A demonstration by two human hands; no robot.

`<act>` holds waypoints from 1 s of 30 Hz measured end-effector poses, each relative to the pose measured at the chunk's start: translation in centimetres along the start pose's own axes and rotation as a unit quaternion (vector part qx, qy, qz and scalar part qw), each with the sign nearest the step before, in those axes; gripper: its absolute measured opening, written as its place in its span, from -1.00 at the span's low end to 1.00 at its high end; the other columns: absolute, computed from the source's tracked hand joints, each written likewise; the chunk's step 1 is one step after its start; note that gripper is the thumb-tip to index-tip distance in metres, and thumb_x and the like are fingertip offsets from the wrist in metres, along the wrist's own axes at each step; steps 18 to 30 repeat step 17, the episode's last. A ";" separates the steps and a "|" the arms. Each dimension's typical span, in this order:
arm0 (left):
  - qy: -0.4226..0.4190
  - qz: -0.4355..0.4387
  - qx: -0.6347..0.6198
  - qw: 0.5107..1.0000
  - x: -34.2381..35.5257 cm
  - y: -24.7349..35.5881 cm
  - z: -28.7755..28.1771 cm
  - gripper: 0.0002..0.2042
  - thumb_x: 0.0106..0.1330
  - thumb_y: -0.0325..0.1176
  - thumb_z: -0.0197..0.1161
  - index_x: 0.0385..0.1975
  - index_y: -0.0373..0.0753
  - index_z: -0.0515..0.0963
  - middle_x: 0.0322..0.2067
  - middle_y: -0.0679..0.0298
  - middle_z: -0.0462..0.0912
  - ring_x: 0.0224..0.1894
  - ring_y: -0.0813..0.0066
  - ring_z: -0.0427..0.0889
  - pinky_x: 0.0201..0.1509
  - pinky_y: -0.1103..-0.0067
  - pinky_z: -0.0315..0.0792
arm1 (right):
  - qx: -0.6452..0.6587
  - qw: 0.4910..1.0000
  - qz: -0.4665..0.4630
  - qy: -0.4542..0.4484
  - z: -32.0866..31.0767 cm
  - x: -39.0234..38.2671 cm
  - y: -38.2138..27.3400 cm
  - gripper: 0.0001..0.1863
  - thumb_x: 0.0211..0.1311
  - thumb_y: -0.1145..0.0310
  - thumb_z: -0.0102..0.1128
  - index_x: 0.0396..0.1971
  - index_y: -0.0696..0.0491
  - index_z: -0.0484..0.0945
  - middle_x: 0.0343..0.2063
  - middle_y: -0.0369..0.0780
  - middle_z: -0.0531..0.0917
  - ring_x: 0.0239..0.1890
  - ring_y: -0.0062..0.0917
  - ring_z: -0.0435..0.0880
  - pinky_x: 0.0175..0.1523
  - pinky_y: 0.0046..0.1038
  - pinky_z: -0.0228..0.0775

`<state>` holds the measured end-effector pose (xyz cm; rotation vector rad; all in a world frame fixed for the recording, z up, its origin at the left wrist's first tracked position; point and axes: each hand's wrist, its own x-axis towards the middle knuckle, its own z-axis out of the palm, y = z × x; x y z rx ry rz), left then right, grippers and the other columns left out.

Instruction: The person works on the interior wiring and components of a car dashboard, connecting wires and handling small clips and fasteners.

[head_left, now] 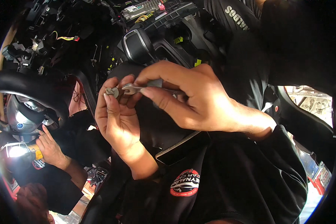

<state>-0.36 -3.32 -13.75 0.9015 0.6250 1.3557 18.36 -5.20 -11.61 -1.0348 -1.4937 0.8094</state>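
My left hand [120, 123] is raised in front of my chest, pinching a small metal fastener [115, 92] with a round, washer-like flange between thumb and fingertips. Its exact kind is too small to make out. From the right, my right hand [199, 95] comes in with thumb and fingers closed on an open-end wrench [132, 89]. The wrench's jaw points at the fastener, with a narrow gap between them. Most of the wrench's shaft is hidden by my right hand.
A gear shifter [138, 44] rises beyond my hands, near a dismantled dash with loose connectors [76, 38]. The steering wheel [20, 87] is at left. There, a co-worker's hand [52, 147] is beside a lit lamp [18, 151]. A dark phone [181, 149] lies below my hands.
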 end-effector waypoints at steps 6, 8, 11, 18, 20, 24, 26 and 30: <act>-0.028 -0.006 -0.001 1.000 -0.1 0.2 -0.2 -0.67 0.58 -0.32 -0.02 0.09 -0.50 0.41 -0.04 -0.09 0.63 -0.04 0.24 0.70 0.11 0.37 0.60 | -0.098 0.993 -0.044 -0.039 -0.1 0.6 -0.2 -0.90 0.21 0.39 0.24 -0.29 0.01 0.54 -0.63 -0.13 0.63 -0.57 -0.15 0.67 -0.50 -0.19 0.48; -0.023 -0.011 0.018 1.000 -0.1 0.2 0.0 -0.68 0.59 -0.31 -0.02 0.08 -0.49 0.41 -0.07 -0.04 0.64 -0.06 0.28 0.70 0.10 0.38 0.60 | -0.113 0.991 -0.053 -0.045 -0.1 0.6 -0.2 -0.91 0.21 0.40 0.24 -0.31 0.02 0.54 -0.64 -0.13 0.63 -0.57 -0.15 0.67 -0.50 -0.21 0.48; -0.020 -0.010 0.044 0.999 0.0 0.2 0.2 -0.68 0.58 -0.31 -0.02 0.08 -0.49 0.43 -0.08 0.00 0.64 -0.07 0.30 0.71 0.08 0.40 0.61 | -0.126 0.990 -0.049 -0.034 0.2 0.5 0.2 -0.91 0.22 0.38 0.25 -0.32 0.02 0.55 -0.62 -0.12 0.65 -0.56 -0.16 0.69 -0.50 -0.24 0.49; -0.003 -0.012 0.078 0.997 0.0 0.3 0.0 -0.68 0.57 -0.31 0.00 0.10 -0.47 0.44 -0.09 0.05 0.65 -0.08 0.30 0.71 0.07 0.41 0.63 | -0.097 0.992 -0.080 0.021 1.5 0.2 1.3 -0.87 0.22 0.36 0.29 -0.28 0.02 0.57 -0.58 -0.13 0.68 -0.55 -0.17 0.71 -0.49 -0.28 0.51; -0.003 -0.012 0.078 0.997 0.0 0.3 0.0 -0.68 0.57 -0.31 0.00 0.10 -0.47 0.44 -0.09 0.05 0.65 -0.08 0.30 0.71 0.07 0.41 0.63 | -0.097 0.992 -0.080 0.021 1.5 0.2 1.3 -0.87 0.22 0.36 0.29 -0.28 0.02 0.57 -0.58 -0.13 0.68 -0.55 -0.17 0.71 -0.49 -0.28 0.51; -0.003 -0.012 0.078 0.997 0.0 0.3 0.0 -0.68 0.57 -0.31 0.00 0.10 -0.47 0.44 -0.09 0.05 0.65 -0.08 0.30 0.71 0.07 0.41 0.63 | -0.097 0.992 -0.080 0.021 1.5 0.2 1.3 -0.87 0.22 0.36 0.29 -0.28 0.02 0.57 -0.58 -0.13 0.68 -0.55 -0.17 0.71 -0.49 -0.28 0.51; -0.003 -0.012 0.078 0.997 0.0 0.3 0.0 -0.68 0.57 -0.31 0.00 0.10 -0.47 0.44 -0.09 0.05 0.65 -0.08 0.30 0.71 0.07 0.41 0.63 | -0.097 0.992 -0.080 0.021 1.5 0.2 1.3 -0.87 0.22 0.36 0.29 -0.28 0.02 0.57 -0.58 -0.13 0.68 -0.55 -0.17 0.71 -0.49 -0.28 0.51; -0.003 -0.012 0.078 0.997 0.0 0.3 0.0 -0.68 0.57 -0.31 0.00 0.10 -0.47 0.44 -0.09 0.05 0.65 -0.08 0.30 0.71 0.07 0.41 0.63 | -0.097 0.992 -0.080 0.021 1.5 0.2 1.3 -0.87 0.22 0.36 0.29 -0.28 0.02 0.57 -0.58 -0.13 0.68 -0.55 -0.17 0.71 -0.49 -0.28 0.51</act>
